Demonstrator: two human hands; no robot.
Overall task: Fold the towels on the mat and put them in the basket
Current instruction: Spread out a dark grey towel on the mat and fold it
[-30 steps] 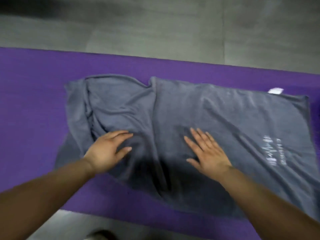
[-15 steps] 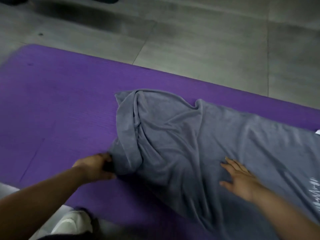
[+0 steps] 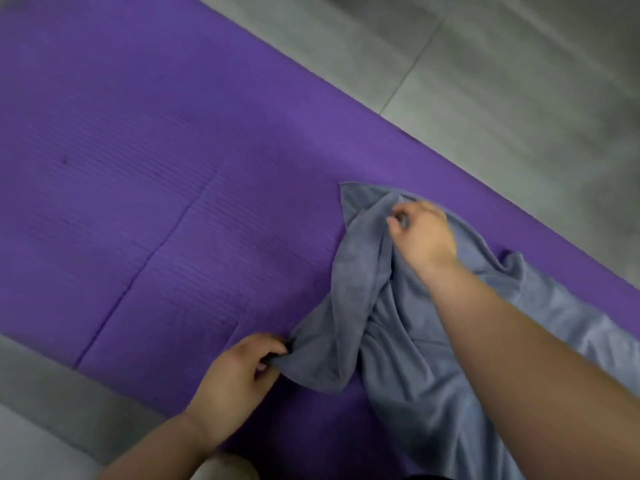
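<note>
Both hands grasp the grey towel (image 3: 408, 341): the left hand (image 3: 239, 372) pinches a bunched corner near the mat's (image 3: 138, 168) near edge, and the right hand (image 3: 420, 233) clutches a fold toward the far edge. Between them the towel lies rumpled on the purple mat, which rests on grey floor (image 3: 519, 64).

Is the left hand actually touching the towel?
Touching. The head view shows the left hand pinching the towel's near corner, with cloth bunched between thumb and fingers.
</note>
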